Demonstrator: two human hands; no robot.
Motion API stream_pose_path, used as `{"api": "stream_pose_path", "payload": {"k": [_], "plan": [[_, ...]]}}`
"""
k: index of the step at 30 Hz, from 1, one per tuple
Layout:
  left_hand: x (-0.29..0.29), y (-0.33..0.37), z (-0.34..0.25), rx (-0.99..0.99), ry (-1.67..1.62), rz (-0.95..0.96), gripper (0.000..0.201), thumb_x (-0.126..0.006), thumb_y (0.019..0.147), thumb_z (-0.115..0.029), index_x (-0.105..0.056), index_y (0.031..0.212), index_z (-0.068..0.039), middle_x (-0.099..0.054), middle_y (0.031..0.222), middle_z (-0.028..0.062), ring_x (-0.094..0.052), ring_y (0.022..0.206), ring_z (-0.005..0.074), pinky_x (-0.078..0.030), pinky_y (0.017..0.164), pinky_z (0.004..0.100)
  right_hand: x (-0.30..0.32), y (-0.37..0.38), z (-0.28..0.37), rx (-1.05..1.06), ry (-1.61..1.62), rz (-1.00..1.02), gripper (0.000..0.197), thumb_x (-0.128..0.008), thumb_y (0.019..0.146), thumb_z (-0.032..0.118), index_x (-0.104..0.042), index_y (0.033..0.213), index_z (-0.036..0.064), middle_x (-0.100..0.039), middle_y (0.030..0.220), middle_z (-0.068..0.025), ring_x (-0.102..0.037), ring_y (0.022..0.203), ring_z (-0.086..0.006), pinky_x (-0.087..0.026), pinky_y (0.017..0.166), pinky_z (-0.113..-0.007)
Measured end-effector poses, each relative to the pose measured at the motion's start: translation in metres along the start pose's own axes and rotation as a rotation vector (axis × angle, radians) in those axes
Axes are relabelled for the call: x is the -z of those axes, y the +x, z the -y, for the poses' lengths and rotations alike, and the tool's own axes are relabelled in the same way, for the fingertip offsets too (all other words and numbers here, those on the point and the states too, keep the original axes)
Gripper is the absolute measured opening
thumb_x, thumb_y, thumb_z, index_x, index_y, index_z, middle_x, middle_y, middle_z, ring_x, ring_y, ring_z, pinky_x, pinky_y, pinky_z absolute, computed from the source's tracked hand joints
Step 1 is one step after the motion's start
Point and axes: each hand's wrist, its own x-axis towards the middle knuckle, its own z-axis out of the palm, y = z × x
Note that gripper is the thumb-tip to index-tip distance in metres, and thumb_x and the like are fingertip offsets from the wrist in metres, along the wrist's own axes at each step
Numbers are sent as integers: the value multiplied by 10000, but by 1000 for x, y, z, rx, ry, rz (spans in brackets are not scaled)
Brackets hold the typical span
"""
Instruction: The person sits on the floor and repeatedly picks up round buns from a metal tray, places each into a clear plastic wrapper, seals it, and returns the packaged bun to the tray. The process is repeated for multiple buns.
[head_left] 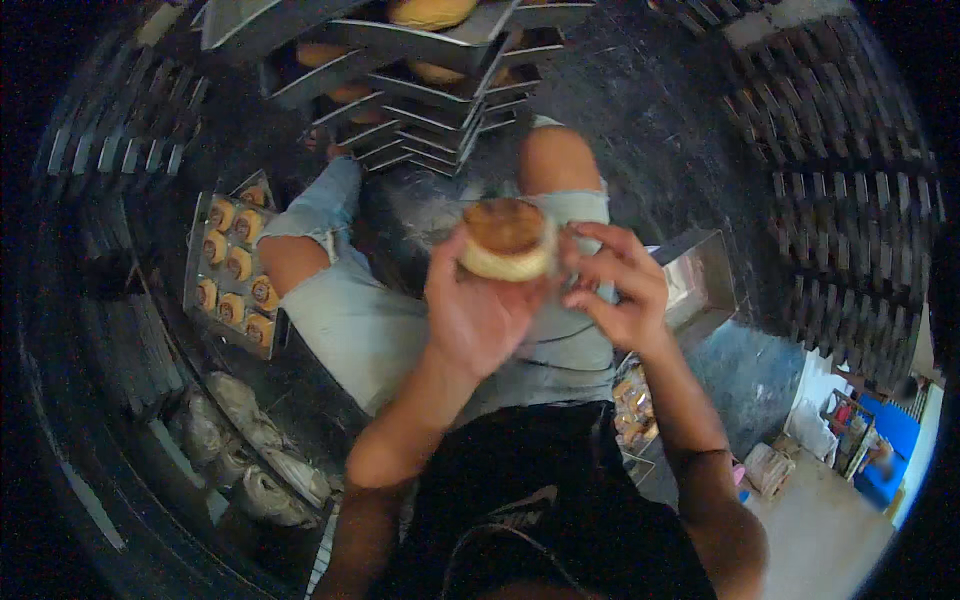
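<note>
My left hand (pixel 480 310) is wrapped round a bun (pixel 505 262) with a browned top and pale yellow sides, holding it up above my lap. Just right of the bun is my right hand (pixel 625 285). Its fingers are bent and apart, slightly blurred, with nothing I can make out between them. Beyond my left knee lies a metal tray (pixel 205 255) with several similar buns, each bearing a brown mark on top. A metal box (pixel 715 280) with something pale inside stands by my right forearm.
Ahead rises a stack of metal trays (pixel 420 110) set crosswise, with buns on some. Tall piles of dark trays (pixel 830 220) line the right, more the left. Clear plastic bags (pixel 250 450) lie at lower left. Small packed items (pixel 635 405) sit by my right hip. A person (pixel 880 460) is far right.
</note>
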Motion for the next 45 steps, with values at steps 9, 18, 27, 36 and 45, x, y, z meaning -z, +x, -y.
{"api": "stream_pose_path", "payload": {"k": [9, 18, 27, 36, 45], "plan": [[46, 39, 7, -804, 1752, -84, 314, -749, 937, -182, -712, 1205, -24, -711, 1150, 128, -680, 1075, 243, -530, 957, 369, -5, -29, -43, -313, 478, -529, 222, -587, 1006, -30, -632, 1221, -60, -710, 1195, -225, -651, 654, -116, -552, 554, -246], [19, 68, 9, -767, 1329, -235, 121, -709, 998, -138, -709, 1034, -23, -720, 966, 15, -643, 879, 109, -500, 835, 268, 28, -14, -39, -572, 271, -478, 112, -731, 968, 116, -719, 925, 14, -661, 758, -12, -541, 618, -63, -412, 565, -232], [87, 16, 25, -550, 1548, -269, 200, -761, 967, -189, -679, 889, -24, -633, 799, -16, -576, 764, 80, -461, 718, 237, -2, -122, -34, -890, 124, -457, 130, -768, 936, 107, -668, 925, 26, -628, 759, 6, -508, 609, -41, -394, 567, -210], [59, 15, -23, -625, 943, -366, 396, -660, 1030, -335, -579, 1299, -56, -668, 1128, 79, -627, 1020, 155, -510, 876, 320, -56, -19, 10, -212, 376, -106, 631, -759, 845, 6, -498, 1418, -16, -591, 1378, -207, -600, 1288, -321, -487, 1081, -425], [56, -52, -89, -857, 879, -401, 379, -591, 1050, -308, -559, 1337, -63, -635, 1280, 100, -611, 1176, 222, -492, 998, 409, -74, 299, 95, 957, -374, -58, 685, -781, 722, 57, -557, 1369, 58, -584, 1392, -183, -556, 1302, -426, -496, 1042, -526]]}}
